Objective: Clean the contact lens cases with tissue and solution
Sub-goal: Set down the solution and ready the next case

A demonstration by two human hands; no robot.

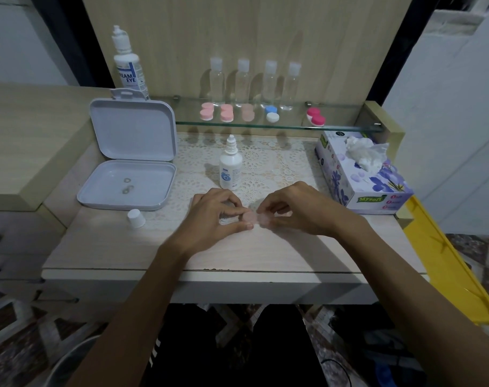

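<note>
A pale pink contact lens case point(255, 218) is held just above the table near its front, between both hands. My left hand point(212, 215) pinches its left end with thumb and fingers. My right hand point(290, 209) pinches its right end. A small solution bottle point(230, 166) with its cap off stands upright just behind my hands, and its white cap point(135, 218) sits to the left. A tissue box point(360, 174) with tissue sticking out lies at the right. Several other lens cases point(227, 113) line the glass shelf point(293, 127).
An open white plastic box point(126, 185) with small lenses in its tray sits at the left. A large solution bottle point(129, 65) stands behind it. Several clear bottles point(243, 82) stand on the shelf. A yellow object point(444, 255) runs along the table's right side.
</note>
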